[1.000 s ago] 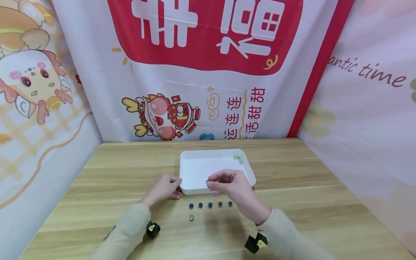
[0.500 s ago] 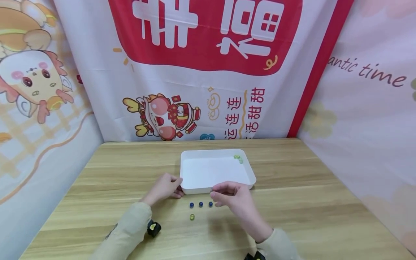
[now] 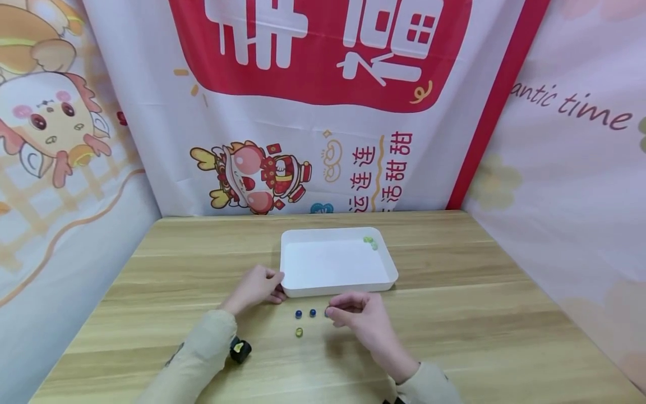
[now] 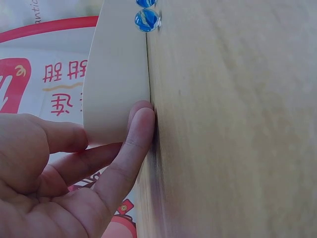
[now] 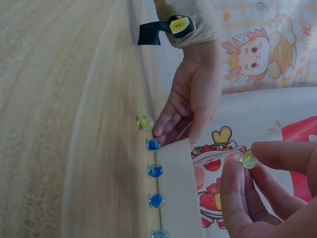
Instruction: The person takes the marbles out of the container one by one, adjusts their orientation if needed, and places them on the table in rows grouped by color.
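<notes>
My left hand [image 3: 255, 287] grips the near left corner of a white tray [image 3: 330, 291], with its thumb at the rim and fingers low on the wall in the left wrist view. My right hand [image 3: 365, 325] is just in front of the tray, pinching a clear marble with a yellow swirl [image 5: 249, 159] between thumb and fingers. Below it, a row of blue-swirled marbles [image 3: 313, 313] lies along the tray's near side; the hand hides part of the row in the head view. A single yellow marble [image 3: 299, 332] lies nearer me, in front of the row's left end.
Several yellow-green marbles [image 3: 370, 242] sit in the tray's far right corner. The wooden table [image 3: 479, 314] meets a printed cloth wall [image 3: 242, 123] at the back, with more printed cloth on both sides.
My right hand has come back from over the tray's near edge toward me, down over the blue row, covering its right end. My left hand stays at the tray corner.
</notes>
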`<state>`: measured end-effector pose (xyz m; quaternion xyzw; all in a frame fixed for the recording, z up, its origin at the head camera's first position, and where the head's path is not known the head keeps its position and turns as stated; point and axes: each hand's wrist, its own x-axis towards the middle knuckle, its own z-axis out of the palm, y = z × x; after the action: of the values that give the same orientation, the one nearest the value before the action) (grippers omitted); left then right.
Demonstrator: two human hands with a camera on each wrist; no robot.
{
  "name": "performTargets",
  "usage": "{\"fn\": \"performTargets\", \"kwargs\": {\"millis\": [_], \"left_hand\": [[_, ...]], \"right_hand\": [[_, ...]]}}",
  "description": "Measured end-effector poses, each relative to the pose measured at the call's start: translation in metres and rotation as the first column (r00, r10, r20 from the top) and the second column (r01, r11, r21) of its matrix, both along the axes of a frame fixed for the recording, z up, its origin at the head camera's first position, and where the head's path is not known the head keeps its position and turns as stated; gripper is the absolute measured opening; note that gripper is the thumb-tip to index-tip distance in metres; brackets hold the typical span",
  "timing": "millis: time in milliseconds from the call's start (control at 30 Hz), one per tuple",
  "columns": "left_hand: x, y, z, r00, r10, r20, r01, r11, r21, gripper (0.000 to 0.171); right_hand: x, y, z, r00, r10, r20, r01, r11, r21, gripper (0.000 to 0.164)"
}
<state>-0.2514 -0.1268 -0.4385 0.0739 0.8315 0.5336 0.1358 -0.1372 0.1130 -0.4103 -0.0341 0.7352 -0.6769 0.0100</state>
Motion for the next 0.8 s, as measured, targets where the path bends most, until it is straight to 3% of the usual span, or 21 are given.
{"fn": "performTargets", "kwargs": {"millis": [267, 467, 800], "left_hand": [[0.0, 0.001, -0.001, 1.0, -0.001, -0.004, 0.001, 1.0, -0.013, 0.03], [0.001, 0.0, -0.001, 1.0, 0.003, -0.005, -0.003, 1.0, 0.002, 0.031], [0.003, -0.001, -0.001, 1.0, -0.001, -0.009, 0.001, 1.0, -0.001, 0.031]], "right_hand": [[-0.001, -0.005, -0.01, 0.999, 0.028, 0.019, -0.03, 0.995, 0.095, 0.02], [0.0, -0.013, -0.016, 0.997, 0.032, 0.065, -0.038, 0.994, 0.098, 0.023], [0.002, -0.016, -0.026, 0.997, 0.03, 0.074, -0.037, 0.994, 0.1, 0.021]]}}
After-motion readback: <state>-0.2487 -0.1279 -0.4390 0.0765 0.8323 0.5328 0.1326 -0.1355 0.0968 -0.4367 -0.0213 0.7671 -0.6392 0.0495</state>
